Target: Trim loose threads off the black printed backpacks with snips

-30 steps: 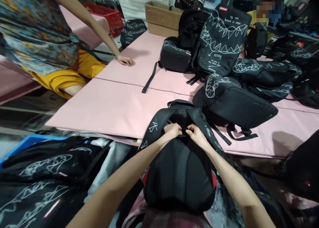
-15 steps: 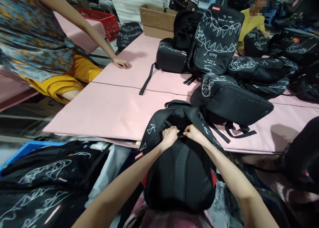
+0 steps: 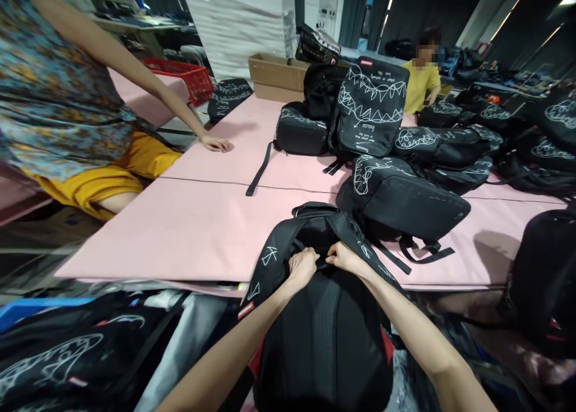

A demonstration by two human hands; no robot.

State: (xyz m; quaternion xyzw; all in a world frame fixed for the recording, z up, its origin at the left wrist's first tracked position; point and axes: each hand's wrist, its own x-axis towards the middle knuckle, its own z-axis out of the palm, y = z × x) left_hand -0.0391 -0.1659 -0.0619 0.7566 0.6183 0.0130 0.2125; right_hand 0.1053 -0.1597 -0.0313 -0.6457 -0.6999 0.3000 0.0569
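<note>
Before me a black backpack (image 3: 321, 334) rests at the pink table's near edge, its padded back panel turned toward me. White scribbles mark its shoulder straps, and red shows at both lower sides. My left hand (image 3: 303, 267) is closed in a pinch on the backpack near the top of the back panel. Just to its right, my right hand (image 3: 342, 257) pinches the same part, with a small gap between the two hands. Exactly which fold or edge lies in the fingers is hidden.
Several black backpacks (image 3: 373, 109) with white drawings stand and lie across the pink table (image 3: 180, 232). At left a co-worker's hand (image 3: 216, 143) rests on it. A cardboard box (image 3: 275, 79) sits behind. More backpacks (image 3: 54, 352) lie lower left; another black bag (image 3: 546, 280) is at right.
The view has tilted up, so the table and bags appear lower in the picture. Both hands keep their pinch on the backpack, with little visible movement against it.
</note>
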